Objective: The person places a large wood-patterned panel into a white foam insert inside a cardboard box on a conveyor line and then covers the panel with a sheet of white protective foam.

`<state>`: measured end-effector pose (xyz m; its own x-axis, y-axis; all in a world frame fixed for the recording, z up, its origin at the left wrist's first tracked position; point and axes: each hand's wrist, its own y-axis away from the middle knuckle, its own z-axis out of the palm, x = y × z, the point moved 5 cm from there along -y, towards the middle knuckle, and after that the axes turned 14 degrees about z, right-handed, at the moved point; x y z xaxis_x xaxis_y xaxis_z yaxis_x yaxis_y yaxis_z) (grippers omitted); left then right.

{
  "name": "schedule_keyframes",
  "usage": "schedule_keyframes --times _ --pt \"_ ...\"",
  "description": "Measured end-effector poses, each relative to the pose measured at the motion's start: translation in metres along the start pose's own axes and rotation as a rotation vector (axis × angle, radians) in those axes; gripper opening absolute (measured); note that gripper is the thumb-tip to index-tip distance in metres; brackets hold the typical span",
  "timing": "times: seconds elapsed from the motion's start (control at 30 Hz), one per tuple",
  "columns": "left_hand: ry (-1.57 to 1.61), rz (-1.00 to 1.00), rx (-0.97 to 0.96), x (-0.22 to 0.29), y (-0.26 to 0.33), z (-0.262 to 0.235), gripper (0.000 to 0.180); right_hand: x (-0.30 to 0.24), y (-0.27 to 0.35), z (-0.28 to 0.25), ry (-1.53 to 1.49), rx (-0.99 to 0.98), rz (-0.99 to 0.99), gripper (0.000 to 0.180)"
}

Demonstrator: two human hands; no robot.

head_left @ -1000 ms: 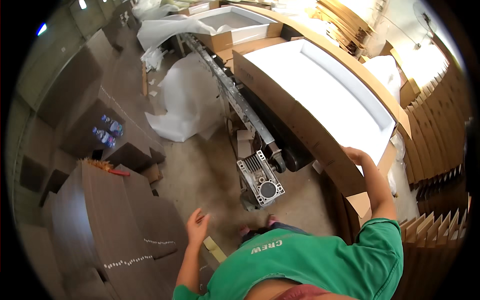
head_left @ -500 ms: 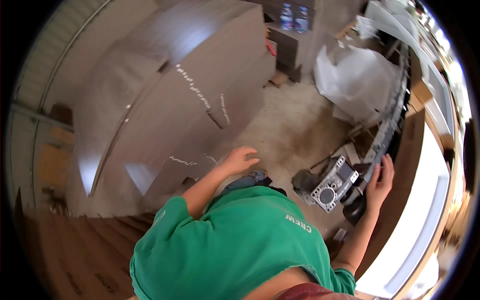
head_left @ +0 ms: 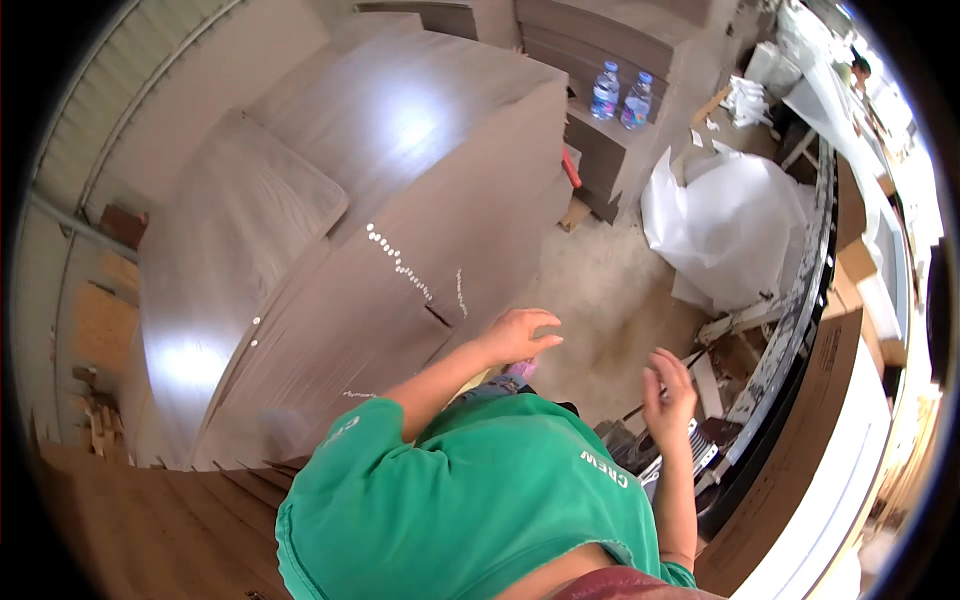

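Nearby, streaked brownish boards (head_left: 455,195) gleam while left hand (head_left: 518,336) and right hand (head_left: 669,400) gape loosely.

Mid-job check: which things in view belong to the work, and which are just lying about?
Likely the work, judging by nearness:
panels, nearest the left hand
conveyor, near the right hand
carton, beside the conveyor

Likely lying about:
two bottles
white sheet
red handle

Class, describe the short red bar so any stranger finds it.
Find the large brown wood-grain stack left of centre. At its right edge, below and left of two clear plastic bottles, sits the short red bar. Its bright red contrasts with the brown around it.
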<state>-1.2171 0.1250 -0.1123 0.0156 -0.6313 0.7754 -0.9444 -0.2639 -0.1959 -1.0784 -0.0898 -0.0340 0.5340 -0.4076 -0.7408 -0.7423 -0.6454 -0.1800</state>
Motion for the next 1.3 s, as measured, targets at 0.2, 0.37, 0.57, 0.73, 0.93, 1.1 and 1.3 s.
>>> schedule_keyframes --times 0.2,0.37,0.57,0.73,0.93,1.1,1.3 --pt "0.101 -0.132 0.128 -0.043 0.03 -0.061 0.031 -0.148 -0.101 0.119 -0.53 -0.82 0.029 0.025" --pt "0.336 -0.42 0.452 -0.099 0.132 -0.096 0.021 -0.259 -0.131 0.22 -0.944 -1.285 0.391 0.038" --pt "0.452 -0.746 1.222 -0.063 0.284 -0.139 0.017 -0.324 -0.125 0.275 -0.838 -1.578 0.52 0.037" --pt "0.73 -0.388 2.046 -0.03 0.392 -0.136 0.026 -0.325 -0.12 0.284 -0.784 -1.508 0.441 0.038" --pt "0.648 0.132 2.24 0.038 0.487 -0.168 0.059 -0.289 -0.084 0.231 -0.732 -1.417 0.466 0.029" --pt "0.357 0.094 2.266 0.111 0.461 -0.186 0.061 -0.219 -0.091 0.159 -0.727 -1.146 0.529 0.022" --pt "0.61 -0.273 1.711 0.152 0.38 -0.152 0.048 -0.13 -0.109 0.102 -1.169 -0.664 0.705 0.027"
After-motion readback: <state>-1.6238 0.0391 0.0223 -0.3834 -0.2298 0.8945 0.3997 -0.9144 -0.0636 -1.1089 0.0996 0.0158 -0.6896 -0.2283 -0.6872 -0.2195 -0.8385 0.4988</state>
